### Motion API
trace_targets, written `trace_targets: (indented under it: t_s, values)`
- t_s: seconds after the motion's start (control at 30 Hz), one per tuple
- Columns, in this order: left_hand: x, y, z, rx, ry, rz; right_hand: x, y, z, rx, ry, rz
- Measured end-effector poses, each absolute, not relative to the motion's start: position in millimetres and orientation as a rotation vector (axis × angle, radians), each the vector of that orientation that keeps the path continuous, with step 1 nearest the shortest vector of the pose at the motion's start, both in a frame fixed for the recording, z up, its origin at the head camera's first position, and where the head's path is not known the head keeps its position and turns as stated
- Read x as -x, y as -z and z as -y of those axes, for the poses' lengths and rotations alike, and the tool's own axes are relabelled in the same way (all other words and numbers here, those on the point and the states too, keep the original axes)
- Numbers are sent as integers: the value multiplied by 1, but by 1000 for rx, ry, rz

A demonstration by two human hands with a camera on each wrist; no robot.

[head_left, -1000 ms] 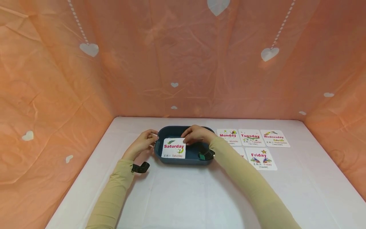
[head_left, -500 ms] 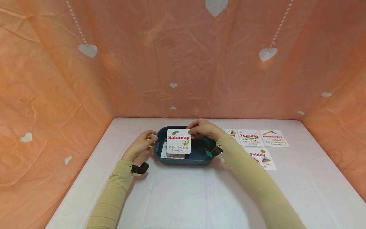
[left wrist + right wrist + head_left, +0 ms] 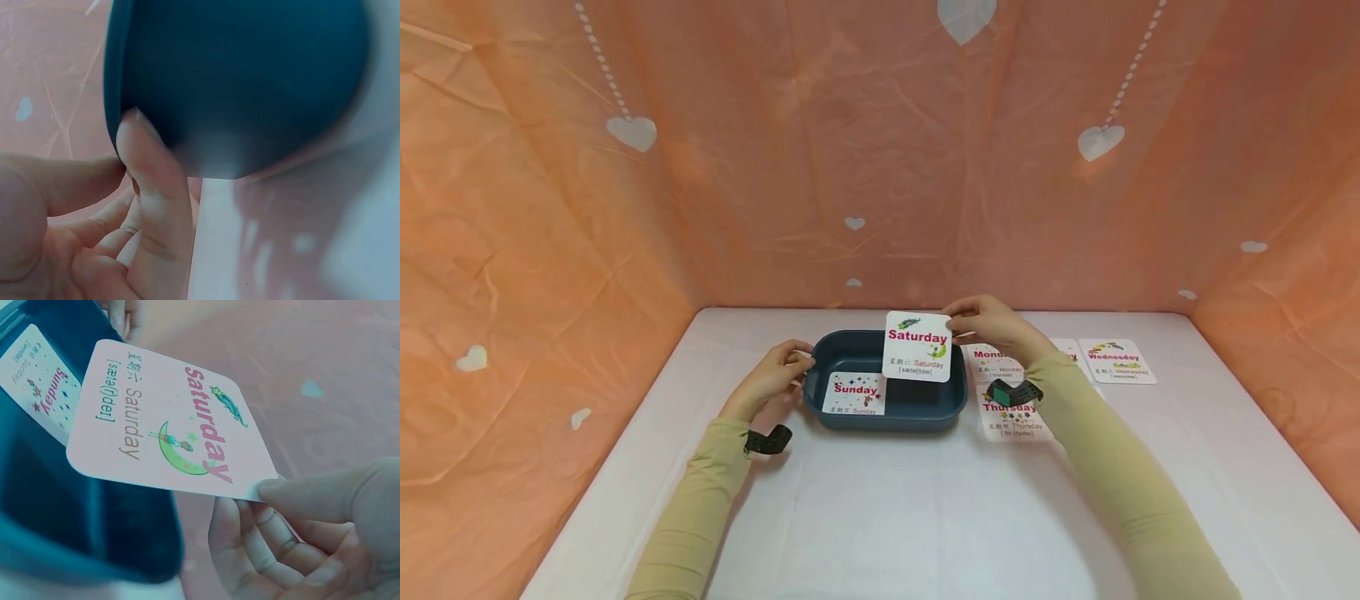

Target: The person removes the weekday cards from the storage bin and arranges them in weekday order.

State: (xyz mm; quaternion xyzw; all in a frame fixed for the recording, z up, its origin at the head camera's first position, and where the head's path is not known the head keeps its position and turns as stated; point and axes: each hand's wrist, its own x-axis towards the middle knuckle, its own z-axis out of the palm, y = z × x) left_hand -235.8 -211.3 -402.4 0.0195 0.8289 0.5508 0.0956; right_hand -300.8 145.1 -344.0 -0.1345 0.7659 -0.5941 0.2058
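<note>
White table [image 3: 880, 517] inside orange heart-print drapes [image 3: 535, 217]. Dark blue oval tray [image 3: 925, 408] sits mid-table toward the back edge, rounded corners, low wall.

Left hand [image 3: 775, 375] grips the tray's left rim, thumb inside the lip, fingers curled under the outside wall; the left wrist view shows the thumb [image 3: 153, 181] pressed on the blue wall.

Right hand [image 3: 988, 325] pinches the Saturday card [image 3: 917, 346] by its right edge, thumb on top, fingers beneath. Card is held in the air above the tray's back right corner, touching nothing else, face toward the person, roughly upright. It is white, squarish with rounded corners, "Saturday" in bold red, a green comet-like drawing above the word, a green crescent moon with a small figure below, then grey small print with the word again and a bracketed phonetic spelling.

Sunday card [image 3: 855, 393] lies flat in the tray's left half, red word, small stars.

On the table right of the tray: Thursday card [image 3: 1017, 421] nearest, Monday card [image 3: 996, 367] behind it partly under the right forearm, Wednesday card [image 3: 1116, 361] toward the back right corner.
</note>
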Motion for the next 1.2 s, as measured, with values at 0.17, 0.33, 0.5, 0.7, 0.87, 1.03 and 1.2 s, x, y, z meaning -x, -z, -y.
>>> trace_targets:
  t_s: [0.17, 0.33, 0.5, 0.7, 0.87, 1.03, 1.2]
  values:
    - [236, 403, 211, -59, -1632, -2456, 297, 339, -174, 341, 1658, -2183]
    - [236, 403, 212, -62, -1642, -2452, 293, 334, -202, 343, 1656, -2229]
    - [236, 403, 211, -55, -1654, -2441, 284, 333, -230, 355, 1611, -2292]
    - [236, 403, 210, -47, -1647, -2448, 274, 337, -265, 300, 1522, -2370]
    - [235, 403, 211, -45, -1647, -2441, 268, 343, -292, 271, 1492, -2397]
    - [235, 403, 211, -46, -1662, -2440, 261, 346, -313, 266, 1489, -2412]
    - [234, 404, 211, -62, -1688, -2431, 257, 350, -336, 276, 1470, -2451]
